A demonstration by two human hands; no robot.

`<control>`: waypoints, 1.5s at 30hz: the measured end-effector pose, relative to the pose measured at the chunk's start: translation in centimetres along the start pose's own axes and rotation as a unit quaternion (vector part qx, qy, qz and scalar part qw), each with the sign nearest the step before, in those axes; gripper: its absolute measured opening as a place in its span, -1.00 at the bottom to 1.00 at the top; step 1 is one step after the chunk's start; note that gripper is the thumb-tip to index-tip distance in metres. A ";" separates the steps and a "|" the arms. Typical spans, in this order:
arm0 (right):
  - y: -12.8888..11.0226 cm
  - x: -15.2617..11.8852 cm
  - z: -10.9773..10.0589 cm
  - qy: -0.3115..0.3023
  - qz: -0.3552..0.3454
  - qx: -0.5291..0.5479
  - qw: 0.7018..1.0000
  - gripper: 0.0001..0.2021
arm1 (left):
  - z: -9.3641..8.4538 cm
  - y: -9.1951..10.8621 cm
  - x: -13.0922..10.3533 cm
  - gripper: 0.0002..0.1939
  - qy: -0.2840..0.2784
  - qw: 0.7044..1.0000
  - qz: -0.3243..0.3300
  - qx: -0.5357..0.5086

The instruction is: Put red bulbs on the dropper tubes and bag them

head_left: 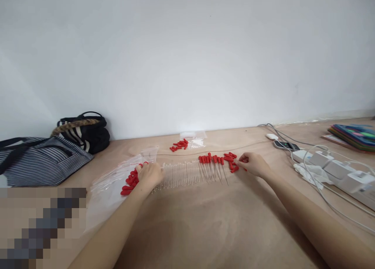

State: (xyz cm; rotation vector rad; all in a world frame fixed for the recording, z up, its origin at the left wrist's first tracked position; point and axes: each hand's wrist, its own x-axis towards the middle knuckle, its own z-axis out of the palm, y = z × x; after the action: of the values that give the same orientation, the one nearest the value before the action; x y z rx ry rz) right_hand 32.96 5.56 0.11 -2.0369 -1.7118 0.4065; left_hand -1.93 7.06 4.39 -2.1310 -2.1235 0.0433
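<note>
My left hand (150, 174) is curled over a pile of larger red rubber bulbs (131, 182) on a clear plastic bag; its fingertips are hidden. My right hand (252, 163) has thumb and fingers pinched together at several smaller red rubber bulbs (231, 165); what lies between the fingertips cannot be made out. Between the hands, a row of clear glass dropper tubes (180, 174) lies side by side. At the row's right end, several droppers (215, 169) have red bulbs on their upper ends and thin tips toward me.
Small red bulbs (179, 145) and a clear packet (197, 141) lie near the wall. Clear plastic bags (102, 200) spread at left, beside a striped bag (49, 159) and black bag (93, 136). At right are a power strip with chargers (340, 167), cables, crumpled tissue (312, 174) and colourful folders (353, 134).
</note>
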 end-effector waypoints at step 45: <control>-8.0 -6.6 5.3 -0.120 -0.362 0.181 0.906 -0.88 | 3.1 3.1 -8.5 -0.81 0.120 0.905 0.301 -0.277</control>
State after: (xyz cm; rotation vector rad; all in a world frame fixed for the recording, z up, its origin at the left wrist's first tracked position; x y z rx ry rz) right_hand 22.28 0.97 -0.72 -1.0164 -2.1853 0.6685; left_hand 0.76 -1.14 0.32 -2.8377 -1.3704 -0.8051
